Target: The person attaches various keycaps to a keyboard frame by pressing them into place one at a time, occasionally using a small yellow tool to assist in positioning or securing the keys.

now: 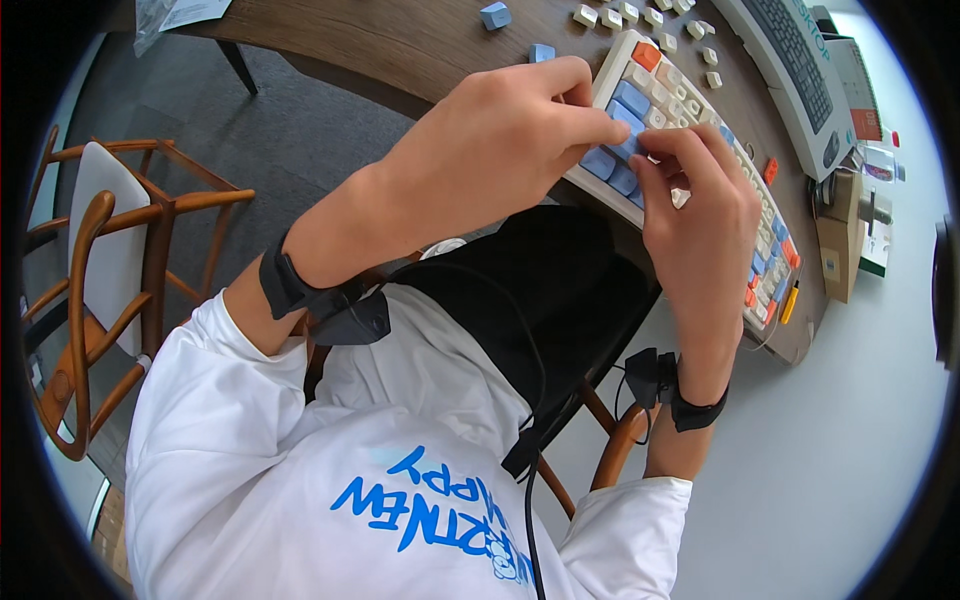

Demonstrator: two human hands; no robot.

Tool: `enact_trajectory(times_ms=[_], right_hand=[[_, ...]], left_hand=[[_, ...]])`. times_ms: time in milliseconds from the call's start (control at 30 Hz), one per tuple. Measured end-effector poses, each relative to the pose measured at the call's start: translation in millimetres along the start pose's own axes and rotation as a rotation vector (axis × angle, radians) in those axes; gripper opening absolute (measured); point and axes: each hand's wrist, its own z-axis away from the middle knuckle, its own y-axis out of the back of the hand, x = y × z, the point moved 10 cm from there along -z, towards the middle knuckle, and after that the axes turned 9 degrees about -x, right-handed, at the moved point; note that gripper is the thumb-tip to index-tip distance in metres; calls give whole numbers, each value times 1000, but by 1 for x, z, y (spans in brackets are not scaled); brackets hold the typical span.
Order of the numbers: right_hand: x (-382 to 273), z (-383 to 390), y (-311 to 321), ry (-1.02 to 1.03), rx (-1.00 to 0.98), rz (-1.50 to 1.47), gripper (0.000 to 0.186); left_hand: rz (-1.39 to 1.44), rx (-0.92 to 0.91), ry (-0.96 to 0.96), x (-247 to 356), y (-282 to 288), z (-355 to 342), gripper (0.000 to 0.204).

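Note:
A keyboard (670,85) with cream, blue and orange keycaps lies tilted along the table's front edge. My left hand (530,130) reaches over its near end, fingers curled and closed, thumb tip against a large blue keycap (624,122); whatever its other fingertips hold is hidden. My right hand (700,200) is bent over the same keycap, thumb and forefinger pinched at its right side. More blue keycaps (600,162) sit just below the fingers. Small loose blue keycaps (496,15) lie on the table behind my left hand.
Several cream keycaps (610,17) are scattered on the wooden table (350,35). A keyboard box (785,70), cardboard box (835,260) and yellow-handled tool (788,302) are at the right. A plastic bag (150,20) is at the top left. A wooden chair (120,250) stands left.

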Motion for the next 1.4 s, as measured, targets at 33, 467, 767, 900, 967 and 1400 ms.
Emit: enact_trajectory(times_ms=[33,467,767,900,967,1400], right_hand=[[4,0,-1,-29,-12,-47,8],[15,2,1,-169,-11,-156,10],[-3,2,1,-50,7,5,8],[-12,0,1,4,-8,141,6],[-14,1,1,9,-18,175,6],[5,-10,-1,-67,-118,13,13]], left_hand=[[-1,-16,-8,-3,-2,0,26],[109,9,47,-26,-7,4,28],[361,15,43,-33,0,3,22],[358,21,30,-31,-1,2,20],[401,8,19,-28,-1,1,20],[180,-8,-84,-11,0,-1,24]])
